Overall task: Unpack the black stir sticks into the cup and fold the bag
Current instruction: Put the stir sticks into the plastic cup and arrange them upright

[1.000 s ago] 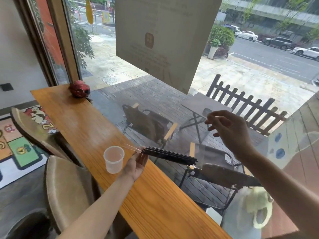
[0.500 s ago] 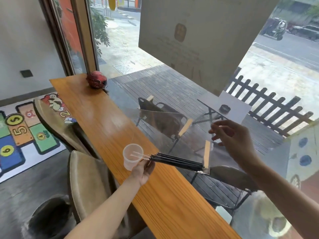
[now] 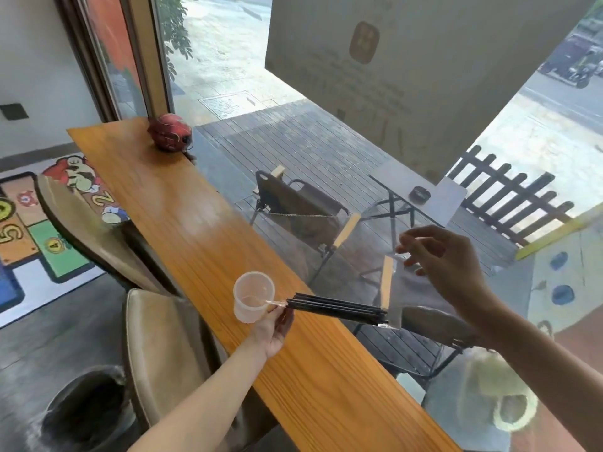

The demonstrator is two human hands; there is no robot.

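A bundle of black stir sticks [image 3: 339,309] lies nearly level in a clear bag [image 3: 393,298], just above the wooden counter [image 3: 195,230]. My left hand [image 3: 275,327] grips the bundle's left end from below. The bag's clear tip there reaches over the rim of a translucent plastic cup [image 3: 253,296] standing upright on the counter. My right hand [image 3: 443,262] is raised above and to the right of the bundle's far end. Its thumb and forefinger pinch what looks like the bag's clear flap, which runs up from the sticks.
A red helmet [image 3: 169,132] sits at the counter's far end against the window glass [image 3: 326,158], which runs along the counter's right edge. Tan chairs [image 3: 156,353] stand along the left side, and a dark bin [image 3: 85,409] is on the floor.
The left hand has brought the bundle closer to the cup, so the bag's clear tip now lies over the rim. The right hand stays raised beyond the sticks' far end.
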